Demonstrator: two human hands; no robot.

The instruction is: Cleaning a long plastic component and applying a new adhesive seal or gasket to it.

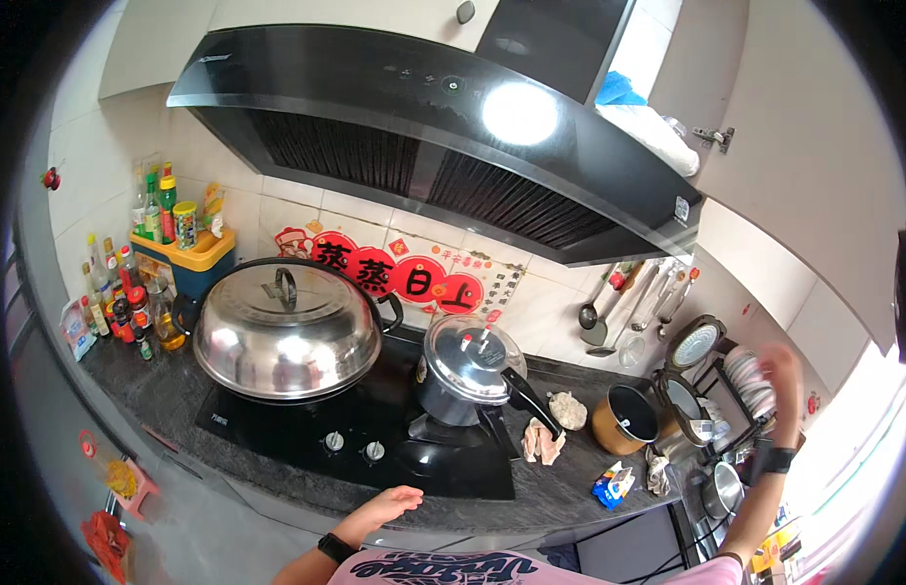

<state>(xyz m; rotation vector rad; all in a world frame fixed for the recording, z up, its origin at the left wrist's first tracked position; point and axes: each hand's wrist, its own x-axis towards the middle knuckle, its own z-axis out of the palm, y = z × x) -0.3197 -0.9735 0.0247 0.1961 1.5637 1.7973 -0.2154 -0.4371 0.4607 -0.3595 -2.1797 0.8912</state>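
My left hand [396,501] is held near the counter's front edge below the cooktop [286,435], loosely extended, holding nothing. My right hand [780,365] is raised at the right by stacked bowls or plates [740,375] in a black rack; its fingers are blurred, so their grip is unclear. Left of the rack are an open rice cooker [692,341] and a gold inner pot [618,439]. On the cooktop stand a large lidded steel pan [258,351] and a pressure cooker [453,390].
Bottles [116,292] and a yellow-blue caddy [194,254] fill the left counter. Crumpled cloths [542,441] and a blue packet [612,485] lie on the right. Ladles [589,315] hang behind. A range hood [375,97] and an open cabinet door [804,166] are overhead.
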